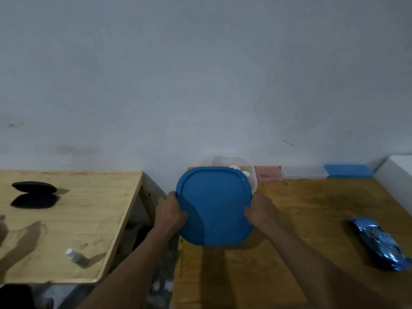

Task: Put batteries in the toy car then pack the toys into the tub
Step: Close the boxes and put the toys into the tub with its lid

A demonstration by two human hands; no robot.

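Note:
A blue lid (215, 206) is tilted toward me over a clear plastic tub (250, 172), whose far rim and some white items inside show behind the lid. My left hand (170, 211) grips the lid's left edge. My right hand (260, 209) grips its right edge. A shiny blue toy car (379, 243) lies on the wooden table (312, 208) at the right, apart from both hands.
A pink box (268, 172) and a blue box (347, 170) stand against the wall behind the tub. A second, paler table (93, 208) at the left carries an open black case (34, 195) and a small bottle (77, 257). A gap separates the two tables.

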